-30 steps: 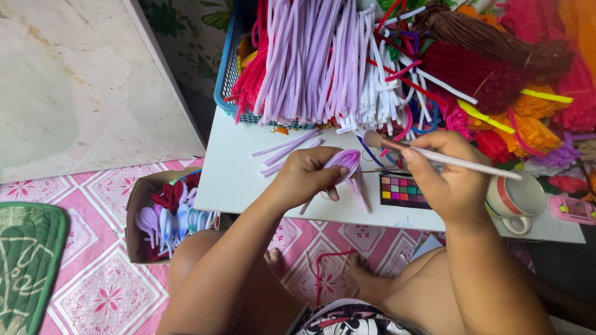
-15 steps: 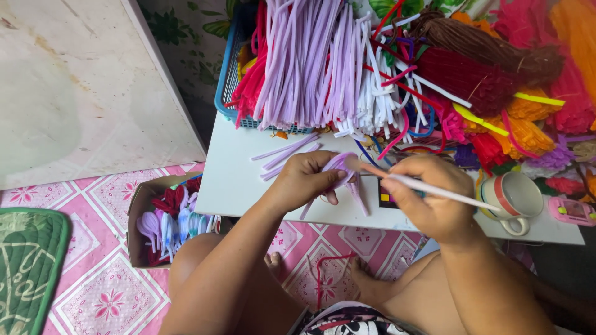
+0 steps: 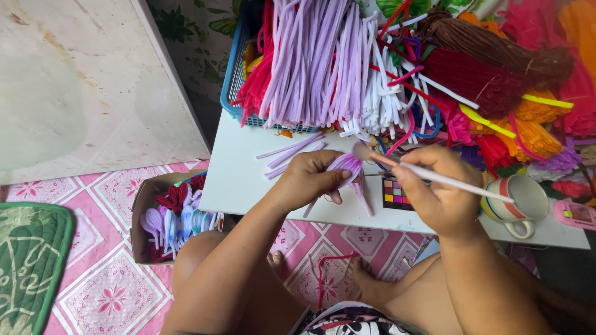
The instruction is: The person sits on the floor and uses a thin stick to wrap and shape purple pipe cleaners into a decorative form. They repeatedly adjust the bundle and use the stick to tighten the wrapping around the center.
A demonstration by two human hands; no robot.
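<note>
My left hand (image 3: pixel 308 178) grips a lilac petal (image 3: pixel 346 164) made of bent pipe cleaner, held just above the white table (image 3: pixel 242 180); its loose stem ends (image 3: pixel 363 200) hang down toward me. My right hand (image 3: pixel 439 191) holds a thin white-handled brush (image 3: pixel 456 182), and the brush tip (image 3: pixel 361 151) touches the top of the petal. A small multicoloured paint palette (image 3: pixel 395 193) lies on the table under the hands. Loose lilac pipe cleaner pieces (image 3: pixel 287 151) lie just left of my left hand.
A blue basket (image 3: pixel 236 73) with lilac, white and pink pipe cleaners stands at the table's back, beside piles of brown, red, orange and purple ones (image 3: pixel 496 80). A cup (image 3: pixel 523 200) and a pink gadget (image 3: pixel 575 214) sit right. A cardboard box (image 3: pixel 144 205) of finished petals rests on the pink floor.
My right hand has moved left with the brush, bringing its tip from over the palette up onto the petal. My left hand has kept its hold on the petal.
</note>
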